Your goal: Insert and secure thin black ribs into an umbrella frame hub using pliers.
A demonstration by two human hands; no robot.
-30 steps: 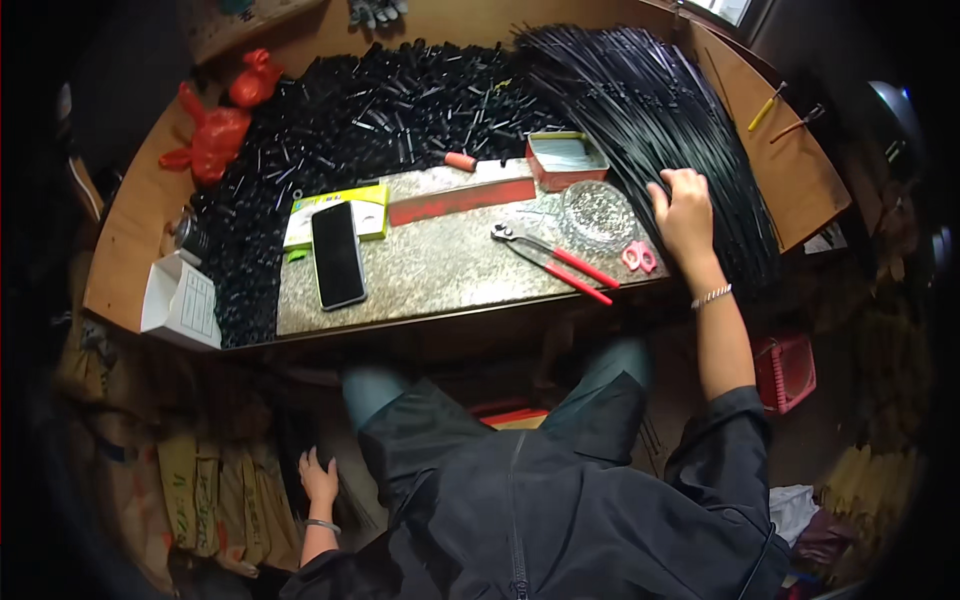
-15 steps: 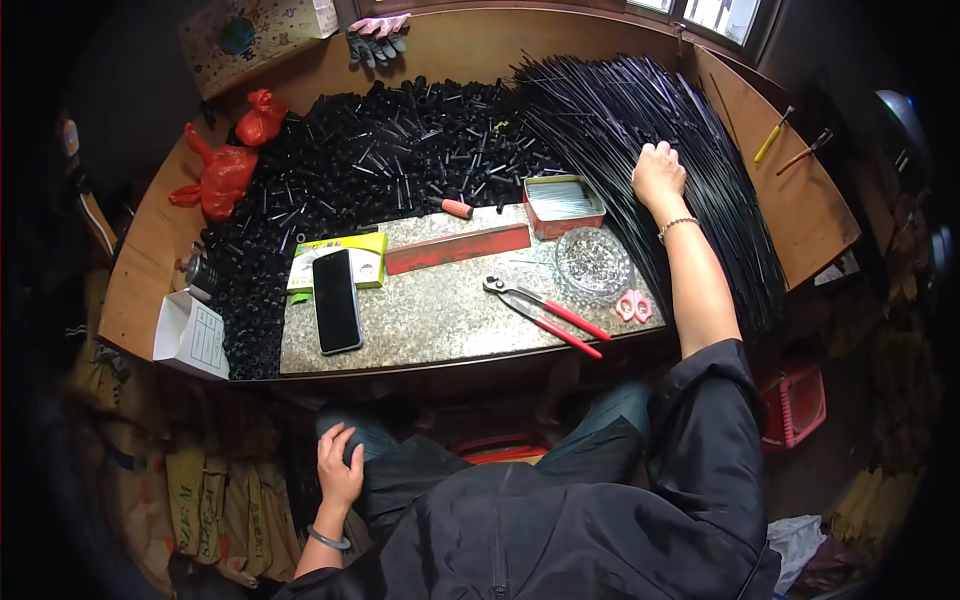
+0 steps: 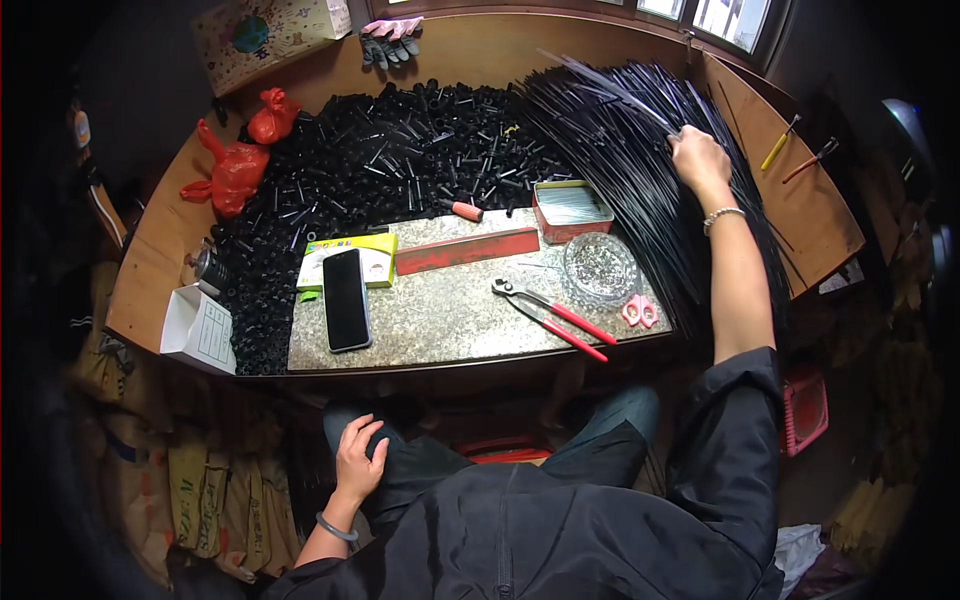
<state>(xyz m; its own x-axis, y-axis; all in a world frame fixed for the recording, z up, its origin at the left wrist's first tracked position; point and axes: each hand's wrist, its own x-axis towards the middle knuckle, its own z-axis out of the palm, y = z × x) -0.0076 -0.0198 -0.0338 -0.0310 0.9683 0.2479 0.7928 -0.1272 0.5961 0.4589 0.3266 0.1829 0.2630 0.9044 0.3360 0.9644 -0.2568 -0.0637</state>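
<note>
My right hand (image 3: 700, 160) is closed around the end of some thin black rods (image 3: 610, 88), which slant up to the far left and are smeared by motion. Beneath it spreads a big heap of similar long black rods (image 3: 640, 190). How many the fingers hold I cannot tell. My left hand (image 3: 358, 460) rests on my left thigh, fingers loosely stretched, holding nothing. On the speckled board (image 3: 440, 325) lie red-handled pliers (image 3: 555, 320), a phone (image 3: 346, 300) leaning on a yellow-white box (image 3: 380, 258), and a red bar (image 3: 467, 250).
A tin of thin pale rods (image 3: 573, 210), a glass dish of small metal bits (image 3: 600, 268) and pink-handled scissors (image 3: 640, 312) stand beside the heap. Short black tubes (image 3: 400, 150) pile up behind the board. Red bags (image 3: 235, 175) and a white carton (image 3: 197, 330) lie left.
My right hand has shifted right and slightly farther away, lifting some rods off the heap. My left hand stays on the thigh. The whole view has shifted slightly.
</note>
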